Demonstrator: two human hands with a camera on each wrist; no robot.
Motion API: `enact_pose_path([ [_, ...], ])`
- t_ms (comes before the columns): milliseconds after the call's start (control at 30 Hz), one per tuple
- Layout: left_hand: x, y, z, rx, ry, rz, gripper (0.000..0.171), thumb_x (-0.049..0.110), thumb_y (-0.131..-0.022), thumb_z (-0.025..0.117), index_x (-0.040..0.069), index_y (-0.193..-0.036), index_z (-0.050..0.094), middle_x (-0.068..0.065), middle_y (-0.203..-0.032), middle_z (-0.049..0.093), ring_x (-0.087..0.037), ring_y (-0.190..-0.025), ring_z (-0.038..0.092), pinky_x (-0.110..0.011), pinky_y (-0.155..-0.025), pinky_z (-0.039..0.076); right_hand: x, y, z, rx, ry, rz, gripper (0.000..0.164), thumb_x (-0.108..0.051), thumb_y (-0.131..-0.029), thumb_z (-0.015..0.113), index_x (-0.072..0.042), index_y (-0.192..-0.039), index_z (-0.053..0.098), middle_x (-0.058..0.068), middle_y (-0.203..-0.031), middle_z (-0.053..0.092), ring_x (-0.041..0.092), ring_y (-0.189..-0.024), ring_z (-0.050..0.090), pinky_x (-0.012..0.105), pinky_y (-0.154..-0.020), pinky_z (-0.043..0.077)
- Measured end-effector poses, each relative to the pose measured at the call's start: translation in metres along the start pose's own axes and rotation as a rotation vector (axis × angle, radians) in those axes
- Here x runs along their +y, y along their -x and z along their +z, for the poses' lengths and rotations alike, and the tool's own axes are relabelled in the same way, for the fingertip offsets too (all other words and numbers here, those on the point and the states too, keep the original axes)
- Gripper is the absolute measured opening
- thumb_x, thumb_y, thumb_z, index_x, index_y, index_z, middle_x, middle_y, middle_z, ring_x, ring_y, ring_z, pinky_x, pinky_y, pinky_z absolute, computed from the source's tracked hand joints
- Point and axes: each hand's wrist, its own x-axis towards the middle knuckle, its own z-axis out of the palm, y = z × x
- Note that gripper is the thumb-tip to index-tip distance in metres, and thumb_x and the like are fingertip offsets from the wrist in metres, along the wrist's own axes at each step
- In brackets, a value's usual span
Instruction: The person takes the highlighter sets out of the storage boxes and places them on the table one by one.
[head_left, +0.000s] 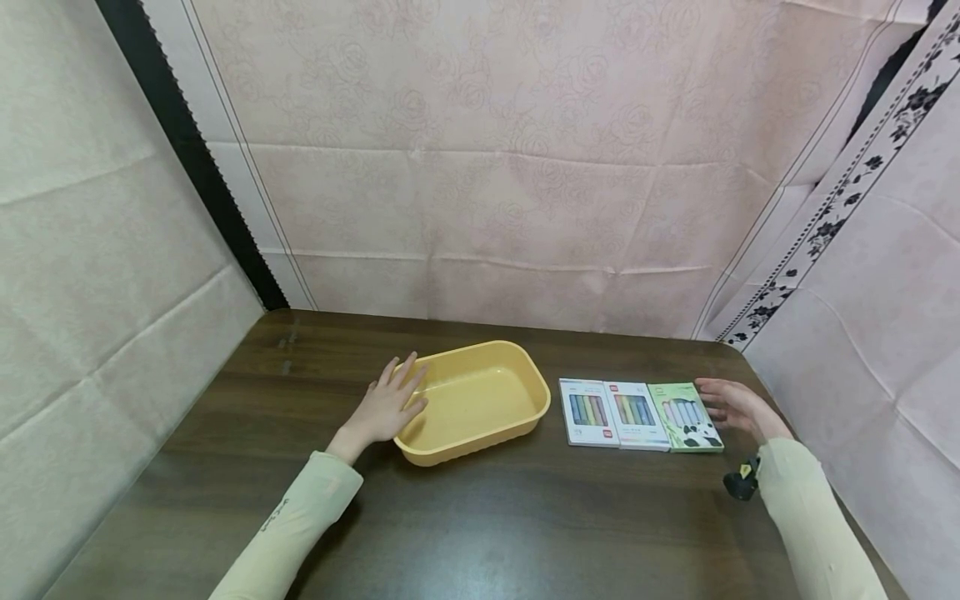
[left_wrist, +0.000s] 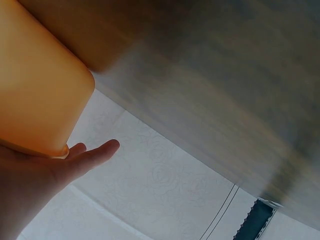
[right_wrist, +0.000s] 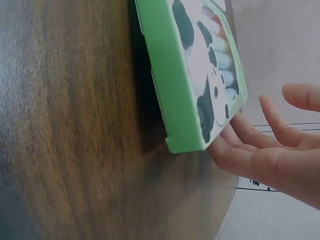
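Observation:
My left hand (head_left: 386, 406) lies over the left rim of a yellow plastic basin (head_left: 474, 400), its fingers spread. In the left wrist view the thumb (left_wrist: 95, 159) sticks out straight beside the basin's corner. At the right, my right hand (head_left: 738, 407) is at the outer side of a green box of colored sticks (head_left: 685, 417) with a panda print. The right wrist view shows its fingers (right_wrist: 245, 155) loosely bent at the green box's edge, thumb apart. Left of that box, two white boxes of colored sticks, one in the middle (head_left: 637, 417) and one at the left end (head_left: 589, 414), lie side by side.
A dark wooden table (head_left: 480, 517) carries everything. Pale patterned cloth (head_left: 487, 167) hangs behind it and on both sides. A small black device (head_left: 741, 481) is at the right wrist.

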Motion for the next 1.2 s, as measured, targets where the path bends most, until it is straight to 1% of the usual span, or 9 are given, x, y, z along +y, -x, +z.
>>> enact_pose_path([
  [100,0.0003,-0.0001,-0.0004,0.000,-0.004,-0.002,0.057,0.038,-0.093,0.040,0.017,-0.143,0.021,-0.007,-0.152,0.006,-0.037,-0.136,0.009,-0.068,-0.093,0.025,-0.0002,0.0002,-0.0006,0.001,0.003,0.004,0.066,-0.036,-0.096,0.030,0.002,-0.141,0.002,0.029,-0.145,0.001,0.041,-0.125,0.029,0.046,-0.091,0.038],
  [200,0.0002,-0.0001,-0.0007,0.001,-0.009,-0.002,0.057,0.039,-0.093,0.039,0.017,-0.143,0.021,-0.007,-0.152,0.008,-0.037,-0.136,0.009,-0.068,-0.093,0.025,-0.0007,0.0005,-0.0012,0.008,0.010,0.010,0.066,-0.037,-0.095,0.030,0.002,-0.142,0.003,0.029,-0.145,0.002,0.038,-0.122,0.035,0.046,-0.092,0.038],
  [367,0.0004,0.0002,-0.0010,0.003,-0.006,0.004,0.057,0.040,-0.093,0.039,0.018,-0.143,0.022,-0.007,-0.152,0.008,-0.037,-0.137,0.009,-0.068,-0.093,0.025,-0.0008,0.0002,-0.0025,0.019,0.022,0.012,0.067,-0.038,-0.095,0.031,0.002,-0.141,0.004,0.029,-0.145,0.005,0.027,-0.110,0.046,0.040,-0.087,0.042],
  [567,0.0014,0.0010,-0.0019,0.016,0.005,0.008,0.056,0.037,-0.093,0.041,0.016,-0.142,0.024,-0.009,-0.151,0.010,-0.038,-0.136,0.010,-0.068,-0.092,0.025,-0.0013,-0.0006,-0.0034,0.033,0.010,0.021,0.067,-0.038,-0.095,0.031,0.001,-0.142,0.003,0.029,-0.145,0.005,0.021,-0.103,0.050,0.035,-0.083,0.044],
  [767,0.0021,0.0009,-0.0018,0.018,0.007,0.012,0.057,0.037,-0.093,0.041,0.016,-0.142,0.023,-0.010,-0.151,0.010,-0.039,-0.136,0.010,-0.069,-0.092,0.025,0.0003,0.0020,-0.0040,0.041,0.024,0.015,0.064,-0.036,-0.096,0.030,0.002,-0.141,0.005,0.030,-0.144,0.008,0.013,-0.093,0.054,0.036,-0.084,0.044],
  [933,0.0018,0.0005,-0.0009,0.013,0.002,0.013,0.057,0.038,-0.093,0.039,0.016,-0.143,0.023,-0.010,-0.151,0.010,-0.039,-0.136,0.010,-0.069,-0.092,0.025,0.0016,0.0038,-0.0045,0.043,0.018,0.014,0.066,-0.037,-0.095,0.032,0.002,-0.141,0.006,0.029,-0.144,0.012,0.010,-0.089,0.056,0.037,-0.084,0.045],
  [1000,0.0017,0.0007,-0.0008,0.013,0.003,0.010,0.057,0.039,-0.093,0.039,0.016,-0.143,0.023,-0.009,-0.151,0.010,-0.038,-0.136,0.010,-0.069,-0.092,0.025,0.0023,0.0042,-0.0047,0.046,0.007,0.015,0.066,-0.036,-0.095,0.033,0.002,-0.141,0.007,0.029,-0.143,0.016,0.010,-0.088,0.056,0.037,-0.084,0.045],
  [1100,0.0014,0.0010,-0.0010,0.011,0.006,0.008,0.057,0.038,-0.093,0.040,0.016,-0.143,0.022,-0.008,-0.151,0.009,-0.038,-0.136,0.009,-0.069,-0.092,0.024,0.0023,0.0051,-0.0042,0.057,0.000,0.019,0.064,-0.035,-0.095,0.034,0.001,-0.141,0.008,0.030,-0.137,0.029,0.009,-0.086,0.056,0.036,-0.083,0.045],
  [1200,0.0009,0.0006,-0.0008,0.014,0.005,0.009,0.056,0.037,-0.093,0.040,0.016,-0.143,0.023,-0.009,-0.151,0.009,-0.038,-0.136,0.009,-0.069,-0.092,0.024,0.0023,0.0069,-0.0034,0.058,-0.003,0.013,0.063,-0.034,-0.095,0.034,0.002,-0.141,0.009,0.020,-0.124,0.046,0.009,-0.085,0.056,0.035,-0.082,0.045],
])
